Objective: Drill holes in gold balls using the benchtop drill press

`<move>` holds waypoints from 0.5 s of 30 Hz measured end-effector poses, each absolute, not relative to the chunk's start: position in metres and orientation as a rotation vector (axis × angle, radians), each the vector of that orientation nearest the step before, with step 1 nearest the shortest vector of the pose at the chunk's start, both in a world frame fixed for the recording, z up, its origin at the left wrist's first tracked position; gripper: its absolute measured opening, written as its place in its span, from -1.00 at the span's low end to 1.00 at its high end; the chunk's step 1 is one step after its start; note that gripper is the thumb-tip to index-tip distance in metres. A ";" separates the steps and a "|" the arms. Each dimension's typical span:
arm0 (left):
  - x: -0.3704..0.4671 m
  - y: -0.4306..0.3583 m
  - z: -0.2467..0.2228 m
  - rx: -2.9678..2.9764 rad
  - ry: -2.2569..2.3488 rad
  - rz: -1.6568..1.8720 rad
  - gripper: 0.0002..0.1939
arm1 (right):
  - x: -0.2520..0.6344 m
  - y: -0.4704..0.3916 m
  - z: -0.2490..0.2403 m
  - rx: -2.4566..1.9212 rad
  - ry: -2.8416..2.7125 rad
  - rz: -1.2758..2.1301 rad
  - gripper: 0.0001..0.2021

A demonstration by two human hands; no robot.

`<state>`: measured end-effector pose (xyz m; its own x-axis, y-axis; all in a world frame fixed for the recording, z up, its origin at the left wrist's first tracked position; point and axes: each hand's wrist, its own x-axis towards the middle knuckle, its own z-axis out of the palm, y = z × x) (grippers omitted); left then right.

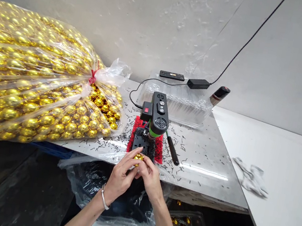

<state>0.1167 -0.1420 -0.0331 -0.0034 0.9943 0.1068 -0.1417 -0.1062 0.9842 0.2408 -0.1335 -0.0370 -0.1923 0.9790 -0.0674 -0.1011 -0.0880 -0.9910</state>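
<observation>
Left hand (121,175) and right hand (151,178) meet at the table's (211,169) near edge, fingers curled together around one small gold ball (138,157), pinched between both sets of fingertips. It sits just before the small black bench drill (156,119) on its red mat (159,145).

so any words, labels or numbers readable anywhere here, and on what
None can be read.
Small drill press: buttons and a red switch, any markings too small to read.
Black remote-like bar by the wall: print too blurred.
Gold ball in both hands: no text visible.
</observation>
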 end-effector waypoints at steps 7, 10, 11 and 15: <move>0.117 -0.143 -0.052 1.473 1.108 1.294 -0.34 | 0.235 -0.131 -0.031 -1.115 -0.978 1.509 -0.52; 0.115 -0.144 -0.053 1.411 1.077 1.268 -0.30 | 0.234 -0.131 -0.028 -1.111 -0.944 1.524 -0.47; 0.115 -0.145 -0.053 1.386 1.066 1.268 -0.30 | 0.234 -0.131 -0.028 -1.106 -0.939 1.535 -0.47; 0.114 -0.144 -0.053 1.292 1.019 1.275 -0.30 | 0.236 -0.131 -0.032 -1.094 -0.927 1.548 -0.50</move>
<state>0.1144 -0.1439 -0.0532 0.0847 0.9866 0.1395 -0.0819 -0.1326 0.9878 0.2363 -0.1308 -0.0322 -0.1070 0.9742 -0.1987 -0.2850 -0.2215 -0.9326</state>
